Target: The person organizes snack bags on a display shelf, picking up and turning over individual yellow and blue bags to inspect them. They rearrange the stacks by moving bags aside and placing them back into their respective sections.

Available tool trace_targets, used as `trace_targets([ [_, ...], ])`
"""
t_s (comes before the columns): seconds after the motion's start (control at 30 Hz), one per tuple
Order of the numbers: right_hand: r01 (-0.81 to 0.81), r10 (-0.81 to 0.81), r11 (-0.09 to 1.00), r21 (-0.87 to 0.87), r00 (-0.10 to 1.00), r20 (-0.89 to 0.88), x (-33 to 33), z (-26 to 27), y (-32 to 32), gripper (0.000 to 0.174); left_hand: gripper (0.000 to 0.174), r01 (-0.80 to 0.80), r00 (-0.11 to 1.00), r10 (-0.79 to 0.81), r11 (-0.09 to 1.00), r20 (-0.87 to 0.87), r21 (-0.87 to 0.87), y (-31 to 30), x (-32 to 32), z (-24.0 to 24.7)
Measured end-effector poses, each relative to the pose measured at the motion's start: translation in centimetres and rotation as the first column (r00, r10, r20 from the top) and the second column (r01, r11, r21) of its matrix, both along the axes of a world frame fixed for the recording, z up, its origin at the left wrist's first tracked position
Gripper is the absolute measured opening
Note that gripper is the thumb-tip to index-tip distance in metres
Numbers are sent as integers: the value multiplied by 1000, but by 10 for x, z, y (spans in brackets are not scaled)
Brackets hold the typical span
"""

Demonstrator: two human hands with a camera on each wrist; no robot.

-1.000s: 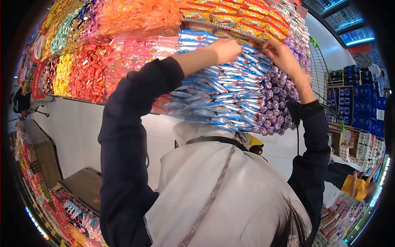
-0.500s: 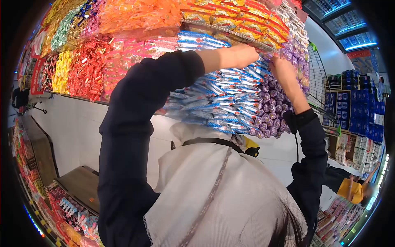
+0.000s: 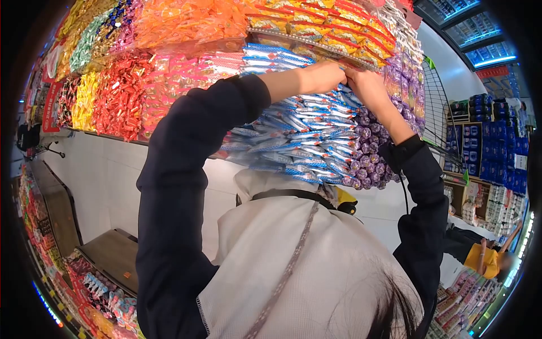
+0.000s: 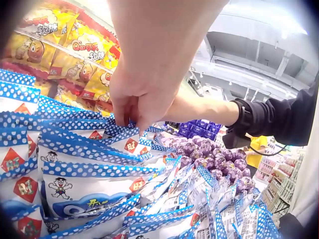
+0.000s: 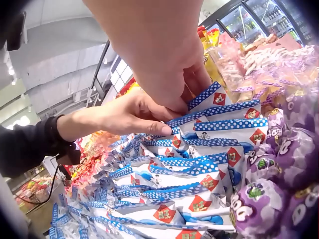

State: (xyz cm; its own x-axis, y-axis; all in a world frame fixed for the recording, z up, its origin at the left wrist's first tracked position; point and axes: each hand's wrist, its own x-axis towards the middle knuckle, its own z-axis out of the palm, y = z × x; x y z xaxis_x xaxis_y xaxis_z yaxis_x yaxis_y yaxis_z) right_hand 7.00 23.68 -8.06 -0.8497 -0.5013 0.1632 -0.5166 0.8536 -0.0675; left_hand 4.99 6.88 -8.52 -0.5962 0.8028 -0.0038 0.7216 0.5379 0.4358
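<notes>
Both hands meet at the back of a display bin full of white snack packets (image 3: 316,130) with blue polka-dot edges. In the left wrist view my left hand (image 4: 144,94) reaches down and pinches the dotted top edge of a packet (image 4: 132,142). The right wrist view has my right hand (image 5: 164,64) gripping the blue edge of a packet (image 5: 212,97) at the back of the row, its fingertips partly hidden. Beside it, the left thumb (image 5: 162,129) lies along the packet tops. The packets stand in close, overlapping rows.
Purple-wrapped round candies (image 3: 372,147) fill the section to the right. Yellow snack bags (image 3: 327,25) lie behind a clear divider (image 3: 305,40). Red candies (image 3: 121,96) are further left. A wire rack (image 3: 437,101) stands right; a person in yellow (image 3: 485,257) is beyond.
My right hand has moved left from the purple candies' side to meet the left hand. The left hand went right, then slightly back left.
</notes>
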Motion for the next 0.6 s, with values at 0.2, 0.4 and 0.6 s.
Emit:
trace_targets([
  [0.2, 27, -25, 995, -92, 999, 27, -3, 0, 5, 11, 28, 0, 1000, 1, 996, -20, 88, -4, -6, -17],
  [0.4, 12, -11, 1000, -11, 989, 145, -11, -9, 1, 12, 29, 32, 994, -35, 999, 102, 27, -7, -1, 5],
  [0.6, 66, -8, 961, -270, 978, 210, 12, 40, 19, 12, 27, -33, 998, 17, 965, 62, 260, -71, 10, 38],
])
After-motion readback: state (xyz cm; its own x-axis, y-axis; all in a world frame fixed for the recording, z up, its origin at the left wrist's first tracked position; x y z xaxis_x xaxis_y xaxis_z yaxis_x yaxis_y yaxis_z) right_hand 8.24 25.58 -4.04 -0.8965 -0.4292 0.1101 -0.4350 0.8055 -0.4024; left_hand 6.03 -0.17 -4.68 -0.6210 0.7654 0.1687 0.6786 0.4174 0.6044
